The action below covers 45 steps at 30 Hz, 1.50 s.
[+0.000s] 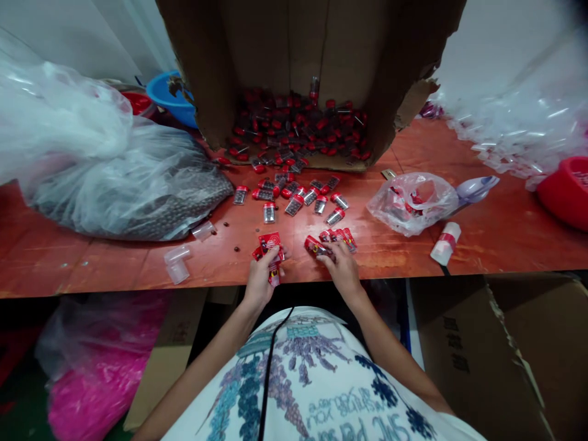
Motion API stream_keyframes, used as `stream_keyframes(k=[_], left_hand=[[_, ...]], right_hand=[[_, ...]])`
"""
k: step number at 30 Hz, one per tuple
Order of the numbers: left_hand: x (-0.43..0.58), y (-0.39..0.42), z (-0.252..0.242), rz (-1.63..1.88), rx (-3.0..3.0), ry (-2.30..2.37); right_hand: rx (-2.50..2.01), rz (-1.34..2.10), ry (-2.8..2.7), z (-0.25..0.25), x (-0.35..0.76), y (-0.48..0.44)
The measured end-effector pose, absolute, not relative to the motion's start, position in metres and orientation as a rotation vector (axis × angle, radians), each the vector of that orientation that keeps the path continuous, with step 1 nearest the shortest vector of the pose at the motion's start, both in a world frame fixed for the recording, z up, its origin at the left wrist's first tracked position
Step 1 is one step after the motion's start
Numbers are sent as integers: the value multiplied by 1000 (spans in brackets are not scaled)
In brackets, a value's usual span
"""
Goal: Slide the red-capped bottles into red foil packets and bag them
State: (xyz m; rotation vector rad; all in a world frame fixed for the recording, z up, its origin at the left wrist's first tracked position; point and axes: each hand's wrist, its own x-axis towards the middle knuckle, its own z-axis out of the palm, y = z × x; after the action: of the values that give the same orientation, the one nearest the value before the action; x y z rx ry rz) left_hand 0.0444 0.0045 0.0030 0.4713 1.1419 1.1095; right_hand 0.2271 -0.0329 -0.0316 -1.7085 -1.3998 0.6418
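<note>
Red cards (269,240) sit pinched in our left hand (260,277); a loose grip could drop the tube (313,246) in our curled right hand (342,267).

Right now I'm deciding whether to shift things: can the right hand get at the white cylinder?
Probably yes: mostly bare tabletop lies between the right hand and the white cylinder; the clear bag sits farther back. The held red piece may need setting down.

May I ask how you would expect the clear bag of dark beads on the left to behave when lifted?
The bag will probably sag and change shape, since its film looks thin and creased. It may feel fairly heavy, as many small dark beads fill its lower part. Any that spill would likely roll, being round.
</note>
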Motion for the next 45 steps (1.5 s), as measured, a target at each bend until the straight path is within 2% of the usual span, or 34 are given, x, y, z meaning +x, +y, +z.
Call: stream_keyframes(k=[3, 9, 17, 20, 23, 25, 30, 34, 38, 42, 45], left_hand=[[51, 2, 3, 1078, 472, 1146], [62, -5, 0, 946, 486, 1068], [56, -2, -1, 973, 596, 1105], [61, 0, 4, 1009, 505, 1088], [61, 5, 8, 1014, 341, 1055], [58, 7, 8, 1007, 242, 1027], [50, 9, 5, 966, 95, 943], [47, 10, 7, 946, 24, 916], [44, 14, 8, 939, -21, 919], [42, 17, 8, 955, -17, 896], [43, 19, 9, 956, -16, 879]], right_hand=[[-1717, 569, -1430, -26, 220, -34], [-1312, 1078, -1272, -21, 193, -25], [-1266, 1000, -1756, -2, 227, -6], [-1520, 849, -1793, 4, 247, 13], [-2057, 450, -1694, 4, 266, 40], [-2335, 303, -1671, 1, 273, 57], [-2556, 321, -1707, -10, 269, 84], [-2414, 401, -1635, -13, 271, 88], [-1963, 376, -1465, -4, 264, 70], [-1458, 816, -1267, 11, 233, 28], [-1309, 1038, -1264, 16, 210, -1]])
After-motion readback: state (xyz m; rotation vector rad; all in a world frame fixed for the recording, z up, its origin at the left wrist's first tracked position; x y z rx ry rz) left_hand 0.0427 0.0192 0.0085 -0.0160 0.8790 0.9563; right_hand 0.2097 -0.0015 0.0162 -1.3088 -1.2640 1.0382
